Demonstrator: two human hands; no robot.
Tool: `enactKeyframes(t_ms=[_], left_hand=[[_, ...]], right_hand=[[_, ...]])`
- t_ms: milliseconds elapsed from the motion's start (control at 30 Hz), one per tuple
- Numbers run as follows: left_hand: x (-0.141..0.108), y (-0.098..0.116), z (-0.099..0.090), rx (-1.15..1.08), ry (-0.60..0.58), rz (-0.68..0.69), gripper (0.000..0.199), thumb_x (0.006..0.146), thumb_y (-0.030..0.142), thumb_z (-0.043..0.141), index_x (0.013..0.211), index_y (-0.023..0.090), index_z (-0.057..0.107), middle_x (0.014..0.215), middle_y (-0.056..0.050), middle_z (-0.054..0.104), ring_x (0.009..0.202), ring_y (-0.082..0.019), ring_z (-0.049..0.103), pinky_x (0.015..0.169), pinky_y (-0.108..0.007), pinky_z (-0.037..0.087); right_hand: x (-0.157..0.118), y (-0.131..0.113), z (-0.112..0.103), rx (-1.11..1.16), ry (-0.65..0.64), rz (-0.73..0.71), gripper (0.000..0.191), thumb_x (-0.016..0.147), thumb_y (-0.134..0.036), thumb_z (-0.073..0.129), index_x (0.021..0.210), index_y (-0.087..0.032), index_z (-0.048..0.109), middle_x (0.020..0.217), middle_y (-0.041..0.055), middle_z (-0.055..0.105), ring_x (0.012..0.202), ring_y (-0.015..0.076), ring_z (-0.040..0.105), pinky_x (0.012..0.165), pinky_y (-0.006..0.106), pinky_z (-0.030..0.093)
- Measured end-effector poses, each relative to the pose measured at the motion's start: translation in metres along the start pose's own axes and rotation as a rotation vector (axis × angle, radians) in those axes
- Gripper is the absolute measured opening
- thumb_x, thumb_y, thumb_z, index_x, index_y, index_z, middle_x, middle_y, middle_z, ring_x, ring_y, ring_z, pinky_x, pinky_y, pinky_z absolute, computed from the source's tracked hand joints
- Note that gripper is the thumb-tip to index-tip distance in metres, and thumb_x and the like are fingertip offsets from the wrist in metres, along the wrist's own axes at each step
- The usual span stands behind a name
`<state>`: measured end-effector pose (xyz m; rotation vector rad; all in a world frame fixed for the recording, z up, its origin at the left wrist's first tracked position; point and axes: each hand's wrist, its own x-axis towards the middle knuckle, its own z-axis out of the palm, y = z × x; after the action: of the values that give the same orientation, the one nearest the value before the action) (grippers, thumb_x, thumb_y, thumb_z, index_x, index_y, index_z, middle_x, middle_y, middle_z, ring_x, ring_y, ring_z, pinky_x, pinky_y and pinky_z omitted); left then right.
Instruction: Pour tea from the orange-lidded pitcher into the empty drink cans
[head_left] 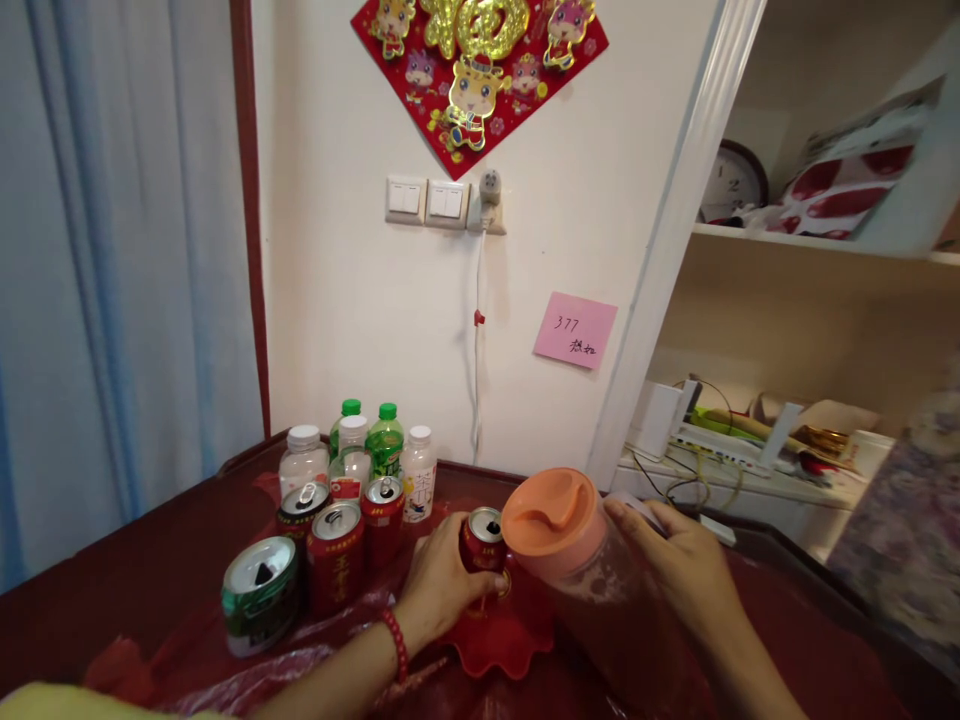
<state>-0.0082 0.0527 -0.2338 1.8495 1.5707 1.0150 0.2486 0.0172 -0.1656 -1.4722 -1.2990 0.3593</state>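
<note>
My left hand (441,578), a red bead bracelet at its wrist, is closed around a small red drink can (480,556) with an opened top. The can is over a red wavy-rimmed dish (501,652); I cannot tell whether it touches it. My right hand (679,548) grips the pale handle of a clear pitcher (600,600) with an orange lid (553,512). The pitcher leans left, its lid close beside the can's top. No stream of liquid shows between them. Left of my left hand stand red cans (335,560) and a green can (260,598).
Behind the cans are clear bottles with white caps (304,436) and green-capped bottles (386,440). Crumpled clear plastic (262,680) lies on the dark red table (82,580). A white cord (477,390) hangs down the wall. Shelves with a router (720,445) stand at right.
</note>
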Motion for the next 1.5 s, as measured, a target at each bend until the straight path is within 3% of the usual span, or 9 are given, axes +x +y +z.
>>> enactKeyframes(t_ms=[200, 400, 600, 867, 1033, 1500], left_hand=[[-0.0012, 0.0006, -0.0011, 0.001, 0.000, -0.003, 0.066, 0.053, 0.029, 0.090, 0.113, 0.025, 0.063, 0.114, -0.002, 0.071, 0.107, -0.027, 0.063, 0.088, -0.032, 0.044], [-0.0033, 0.0005, -0.0008, 0.027, 0.004, -0.002, 0.066, 0.054, 0.035, 0.090, 0.114, 0.025, 0.063, 0.117, -0.002, 0.070, 0.108, -0.028, 0.061, 0.091, -0.035, 0.042], [-0.0038, -0.0009, -0.0002, 0.018, 0.003, 0.022, 0.068, 0.053, 0.035, 0.091, 0.115, 0.025, 0.063, 0.117, -0.003, 0.070, 0.108, -0.027, 0.062, 0.093, -0.035, 0.042], [-0.0040, -0.0008, 0.0000, 0.026, 0.007, 0.006, 0.069, 0.053, 0.035, 0.090, 0.116, 0.025, 0.063, 0.117, -0.003, 0.070, 0.108, -0.028, 0.062, 0.092, -0.036, 0.043], [-0.0037, -0.0011, 0.0008, 0.038, 0.008, 0.006, 0.071, 0.053, 0.035, 0.090, 0.118, 0.025, 0.063, 0.119, -0.003, 0.069, 0.109, -0.028, 0.062, 0.093, -0.035, 0.043], [-0.0035, -0.0019, -0.0001, 0.040, 0.000, 0.009, 0.070, 0.053, 0.036, 0.091, 0.117, 0.025, 0.063, 0.117, -0.004, 0.070, 0.108, -0.029, 0.062, 0.092, -0.035, 0.045]], right_hand=[[-0.0014, -0.0019, -0.0011, -0.020, -0.008, -0.018, 0.051, 0.075, -0.069, 0.063, 0.074, -0.018, 0.067, 0.064, -0.0017, 0.059, 0.060, 0.0161, 0.048, 0.053, 0.026, 0.035], [-0.0034, -0.0038, -0.0024, -0.063, 0.007, -0.022, 0.049, 0.074, -0.068, 0.064, 0.069, -0.019, 0.066, 0.060, -0.0017, 0.056, 0.060, 0.0162, 0.047, 0.051, 0.026, 0.033], [-0.0040, -0.0010, -0.0013, -0.056, 0.014, -0.002, 0.051, 0.074, -0.069, 0.064, 0.080, -0.019, 0.071, 0.070, 0.0006, 0.065, 0.064, 0.0180, 0.051, 0.051, 0.026, 0.034], [-0.0050, -0.0035, -0.0031, -0.092, 0.019, -0.012, 0.049, 0.074, -0.068, 0.064, 0.064, -0.020, 0.062, 0.055, -0.0037, 0.049, 0.056, 0.0145, 0.042, 0.048, 0.026, 0.031], [-0.0057, -0.0046, -0.0028, -0.081, 0.009, 0.011, 0.050, 0.074, -0.069, 0.063, 0.076, -0.020, 0.069, 0.063, -0.0023, 0.059, 0.061, 0.0162, 0.047, 0.049, 0.027, 0.031], [-0.0058, -0.0044, -0.0020, -0.086, 0.035, -0.010, 0.049, 0.074, -0.068, 0.064, 0.073, -0.020, 0.069, 0.063, -0.0012, 0.062, 0.059, 0.0169, 0.050, 0.048, 0.027, 0.031]])
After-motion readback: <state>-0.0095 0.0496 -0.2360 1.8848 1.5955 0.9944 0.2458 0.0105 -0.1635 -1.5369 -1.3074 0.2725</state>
